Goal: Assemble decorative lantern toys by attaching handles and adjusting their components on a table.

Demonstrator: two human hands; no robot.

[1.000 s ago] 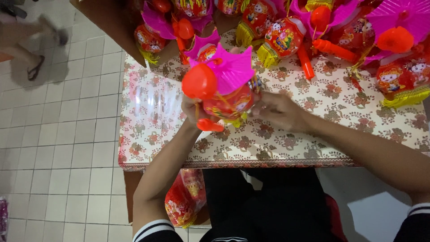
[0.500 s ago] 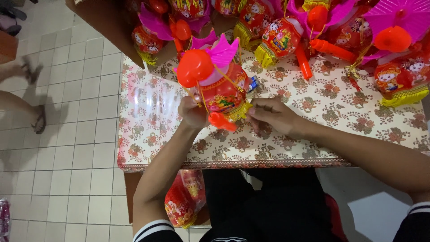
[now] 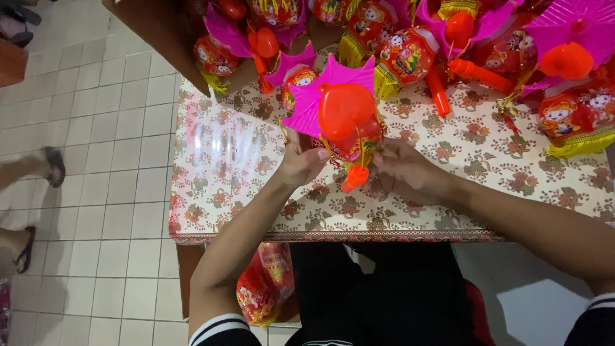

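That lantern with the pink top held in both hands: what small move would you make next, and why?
Probably set the lantern upright on the bare flowered table. The left hand and right hand hold it from both sides above the cloth, and the finished lanterns crowd the far edge.

the near-left stretch of the floral tablecloth (image 3: 218,166) lies open for a hand to pass. the far edge is blocked by a crowded row of red lanterns (image 3: 410,54), a cardboard box (image 3: 160,32) closes the far-left corner, and another lantern (image 3: 570,122) fills the right.
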